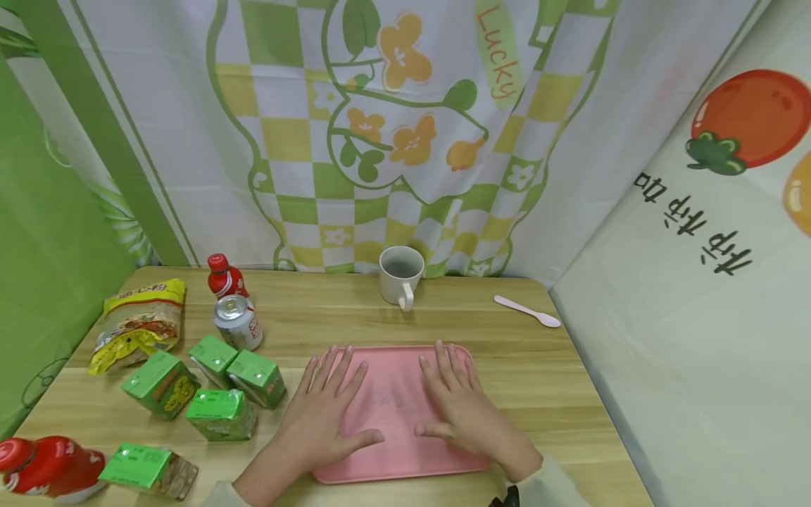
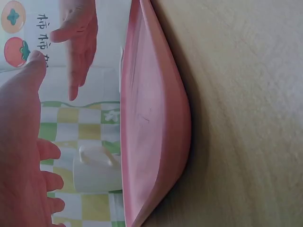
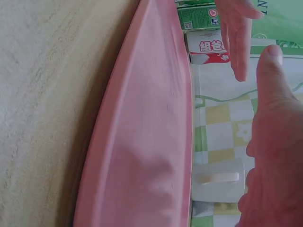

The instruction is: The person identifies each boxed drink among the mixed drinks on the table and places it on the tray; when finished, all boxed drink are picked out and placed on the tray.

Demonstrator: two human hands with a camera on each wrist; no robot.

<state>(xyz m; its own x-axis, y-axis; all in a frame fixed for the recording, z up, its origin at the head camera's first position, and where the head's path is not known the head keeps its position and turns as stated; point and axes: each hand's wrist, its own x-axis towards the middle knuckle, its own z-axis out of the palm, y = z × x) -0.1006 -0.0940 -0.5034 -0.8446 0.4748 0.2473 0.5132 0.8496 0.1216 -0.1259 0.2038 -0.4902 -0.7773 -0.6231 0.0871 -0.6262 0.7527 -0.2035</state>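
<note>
A pink rectangular tray (image 1: 393, 422) lies on the wooden table near its front edge. Over the tray's left side my left hand (image 1: 323, 415) is held palm down, fingers spread and straight. My right hand (image 1: 459, 408) hovers the same way above the right side. Both wrist views show a gap between the palms and the tray, and neither hand holds anything. Behind the tray stands a white mug (image 1: 400, 278), its handle facing the front. Further right lies a pale pink spoon (image 1: 527, 311).
On the left are several green drink cartons (image 1: 218, 415), a silver can (image 1: 238, 324), a red bottle (image 1: 227, 277) standing behind it, and a yellow food packet (image 1: 142, 320). Another red bottle (image 1: 53, 466) lies at the front left corner. Curtain (image 1: 405, 127) and white wall (image 1: 697, 317) border the table.
</note>
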